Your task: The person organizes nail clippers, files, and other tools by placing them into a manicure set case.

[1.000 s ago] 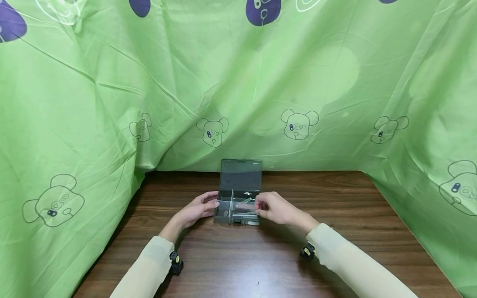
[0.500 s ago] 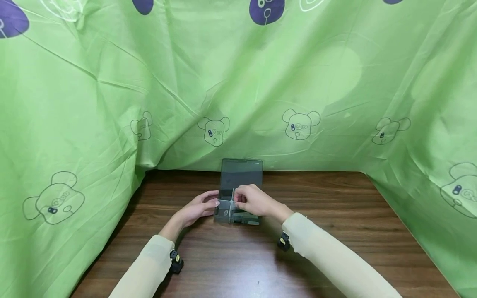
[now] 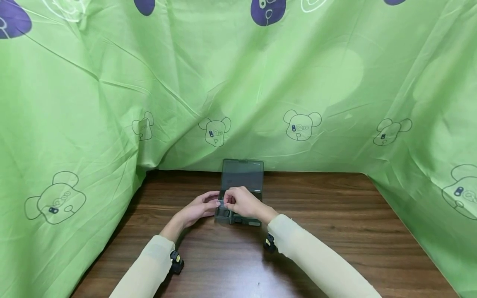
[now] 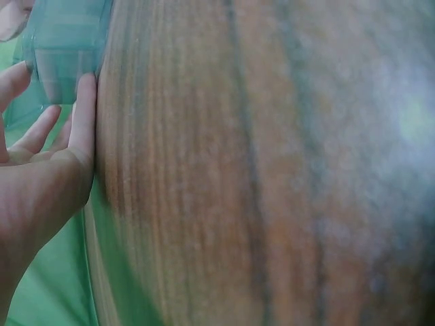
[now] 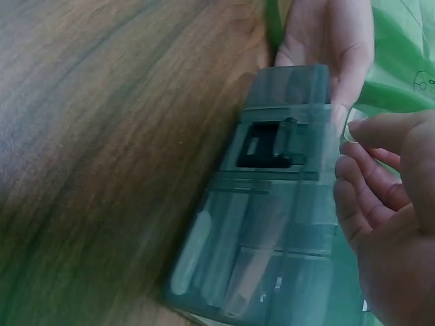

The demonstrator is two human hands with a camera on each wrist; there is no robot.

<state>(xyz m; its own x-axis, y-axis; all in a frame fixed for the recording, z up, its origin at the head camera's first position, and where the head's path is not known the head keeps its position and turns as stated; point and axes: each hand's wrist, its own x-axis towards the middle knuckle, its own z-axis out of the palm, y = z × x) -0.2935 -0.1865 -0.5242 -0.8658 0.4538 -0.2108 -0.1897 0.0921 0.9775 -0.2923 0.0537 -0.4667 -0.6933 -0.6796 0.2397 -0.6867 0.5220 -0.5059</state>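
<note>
A see-through dark compartment box (image 3: 224, 218) stands on the table with its lid (image 3: 243, 176) raised. My left hand (image 3: 197, 209) is at the box's left end. In the left wrist view its fingers (image 4: 85, 102) reach out fairly straight to the wall, thumb tip close to the rim. My right hand (image 3: 244, 203) is over the left compartments, covering most of the middle. In the right wrist view its thumb and forefinger pinch a small, thin, clear piece (image 5: 351, 132), mostly hidden by the fingertips. Through the box wall show a pale rounded stick (image 5: 192, 252) and a pinkish slotted strip (image 5: 255, 268).
The box has a black latch (image 5: 266, 144) on its front. A green curtain (image 3: 253, 103) printed with bear heads hangs behind the lid and along both sides of the brown wooden table (image 3: 231, 256). Black cameras are strapped to both wrists.
My right hand has moved left, from the box's right edge across the middle to the left compartments. The left hand stays at the box's left end.
</note>
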